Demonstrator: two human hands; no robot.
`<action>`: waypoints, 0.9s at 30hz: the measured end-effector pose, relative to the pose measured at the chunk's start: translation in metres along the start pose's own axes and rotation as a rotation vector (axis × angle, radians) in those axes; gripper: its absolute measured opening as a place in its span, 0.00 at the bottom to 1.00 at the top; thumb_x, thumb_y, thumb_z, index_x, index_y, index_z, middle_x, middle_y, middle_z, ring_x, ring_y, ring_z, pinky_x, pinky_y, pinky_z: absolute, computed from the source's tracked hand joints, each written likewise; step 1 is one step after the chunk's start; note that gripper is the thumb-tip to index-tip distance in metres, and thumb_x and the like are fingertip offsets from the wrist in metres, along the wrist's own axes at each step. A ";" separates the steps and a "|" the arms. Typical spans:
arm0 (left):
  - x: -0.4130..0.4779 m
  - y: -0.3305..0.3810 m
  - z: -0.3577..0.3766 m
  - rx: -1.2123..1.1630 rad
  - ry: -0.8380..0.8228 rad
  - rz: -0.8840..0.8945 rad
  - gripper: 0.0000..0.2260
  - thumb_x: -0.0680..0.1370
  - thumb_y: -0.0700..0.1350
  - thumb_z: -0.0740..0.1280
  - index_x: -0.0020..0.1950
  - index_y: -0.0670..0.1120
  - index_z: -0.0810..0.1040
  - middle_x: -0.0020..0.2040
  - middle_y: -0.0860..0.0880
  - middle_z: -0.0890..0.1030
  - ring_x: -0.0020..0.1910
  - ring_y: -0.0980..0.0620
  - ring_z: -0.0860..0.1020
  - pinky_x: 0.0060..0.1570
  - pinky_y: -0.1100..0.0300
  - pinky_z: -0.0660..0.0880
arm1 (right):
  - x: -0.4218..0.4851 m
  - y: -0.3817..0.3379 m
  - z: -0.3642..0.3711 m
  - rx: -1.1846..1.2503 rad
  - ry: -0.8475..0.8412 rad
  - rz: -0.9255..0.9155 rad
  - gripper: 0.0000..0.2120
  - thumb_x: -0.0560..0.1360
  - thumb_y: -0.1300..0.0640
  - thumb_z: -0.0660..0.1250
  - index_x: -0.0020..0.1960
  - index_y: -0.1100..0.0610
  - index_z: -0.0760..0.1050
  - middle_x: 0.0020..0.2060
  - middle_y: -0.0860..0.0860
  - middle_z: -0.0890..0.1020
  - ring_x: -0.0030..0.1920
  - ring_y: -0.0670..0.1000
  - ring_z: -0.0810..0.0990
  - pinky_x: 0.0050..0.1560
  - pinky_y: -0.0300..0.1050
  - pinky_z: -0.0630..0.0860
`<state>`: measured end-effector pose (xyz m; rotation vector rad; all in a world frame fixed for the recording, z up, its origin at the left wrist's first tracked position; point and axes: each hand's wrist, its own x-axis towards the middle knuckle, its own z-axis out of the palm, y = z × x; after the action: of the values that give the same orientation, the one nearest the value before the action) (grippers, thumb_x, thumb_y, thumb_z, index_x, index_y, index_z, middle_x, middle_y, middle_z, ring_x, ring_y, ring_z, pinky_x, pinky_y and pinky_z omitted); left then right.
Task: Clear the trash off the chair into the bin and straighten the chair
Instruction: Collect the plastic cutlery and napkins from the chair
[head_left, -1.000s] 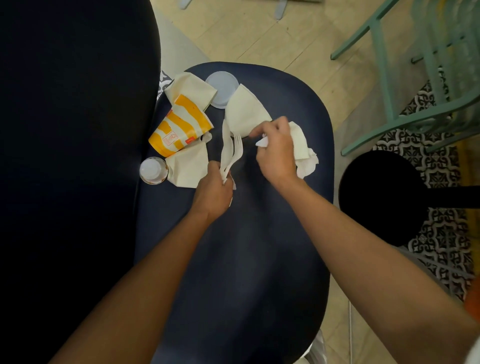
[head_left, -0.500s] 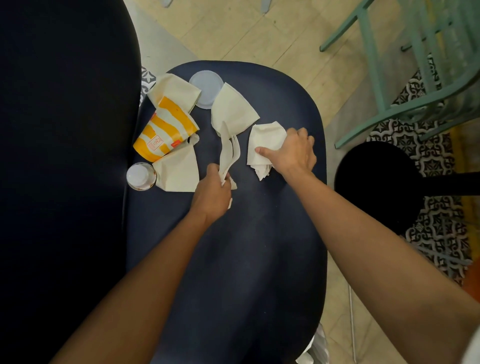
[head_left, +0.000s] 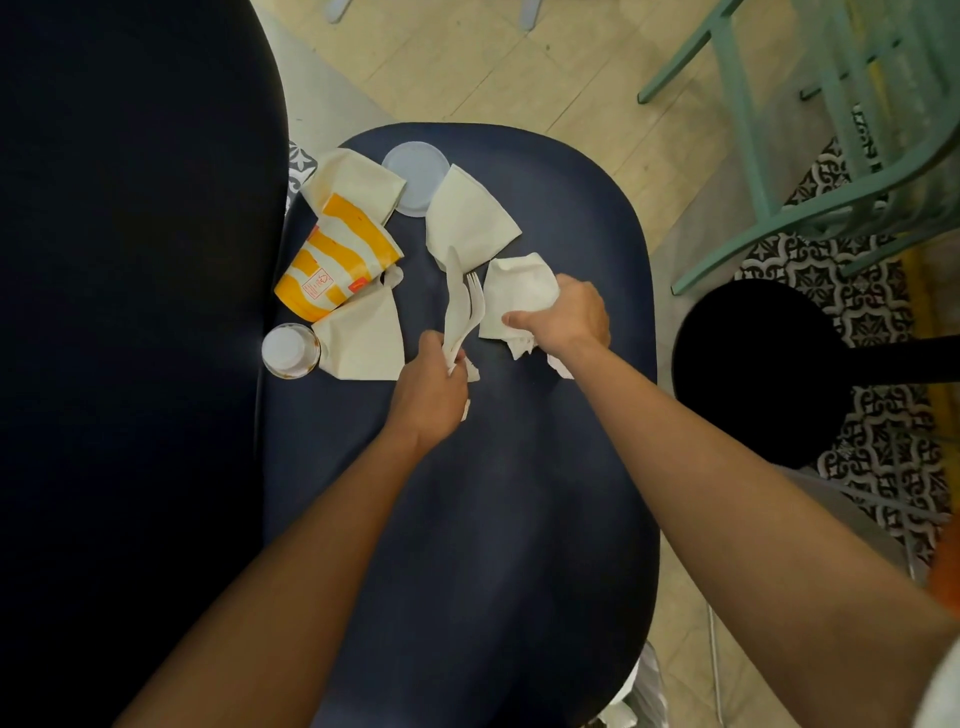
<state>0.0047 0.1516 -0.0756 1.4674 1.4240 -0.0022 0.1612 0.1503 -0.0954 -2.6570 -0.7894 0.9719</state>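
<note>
The dark blue chair seat (head_left: 467, 519) fills the middle of the head view, with trash at its far end. My left hand (head_left: 428, 395) is shut on white plastic cutlery (head_left: 465, 312), a fork and a knife that point away from me. My right hand (head_left: 569, 317) grips a crumpled white napkin (head_left: 514, 291). A folded napkin (head_left: 467, 221) lies just beyond it. To the left lie an orange-striped paper cup (head_left: 337, 260) on its side, two more napkins (head_left: 363, 340) (head_left: 353, 179), a clear lid (head_left: 415, 174) and a small lidded sauce cup (head_left: 288, 349).
The chair's dark backrest (head_left: 130, 312) fills the left side. A black round stool (head_left: 753, 369) stands to the right on patterned tiles. Mint green chair legs (head_left: 779, 171) stand at the upper right. No bin can be made out.
My right hand moved right from the folded napkin onto the crumpled napkin and closed on it. My left hand stayed put with the cutlery.
</note>
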 end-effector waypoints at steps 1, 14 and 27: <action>-0.001 -0.001 0.000 0.001 -0.005 -0.004 0.10 0.82 0.45 0.56 0.60 0.42 0.65 0.56 0.41 0.76 0.49 0.47 0.76 0.46 0.56 0.74 | -0.001 -0.001 0.002 0.016 0.011 0.009 0.25 0.64 0.46 0.76 0.55 0.55 0.72 0.55 0.52 0.77 0.50 0.54 0.77 0.40 0.46 0.70; -0.002 -0.004 0.004 0.020 -0.010 -0.046 0.11 0.81 0.46 0.57 0.61 0.42 0.65 0.58 0.40 0.76 0.55 0.43 0.77 0.53 0.51 0.75 | -0.004 0.002 0.002 0.227 -0.067 0.098 0.12 0.63 0.57 0.78 0.43 0.58 0.79 0.42 0.53 0.82 0.45 0.55 0.82 0.45 0.47 0.80; -0.023 -0.015 0.004 -0.033 0.030 0.007 0.11 0.82 0.45 0.55 0.62 0.43 0.66 0.54 0.44 0.76 0.48 0.46 0.75 0.43 0.56 0.71 | -0.053 0.008 -0.018 0.258 -0.059 -0.042 0.13 0.65 0.58 0.75 0.45 0.64 0.80 0.42 0.55 0.84 0.43 0.54 0.82 0.45 0.50 0.80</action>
<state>-0.0109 0.1284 -0.0729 1.4502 1.4369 0.0476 0.1424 0.1143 -0.0568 -2.3931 -0.6776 1.0668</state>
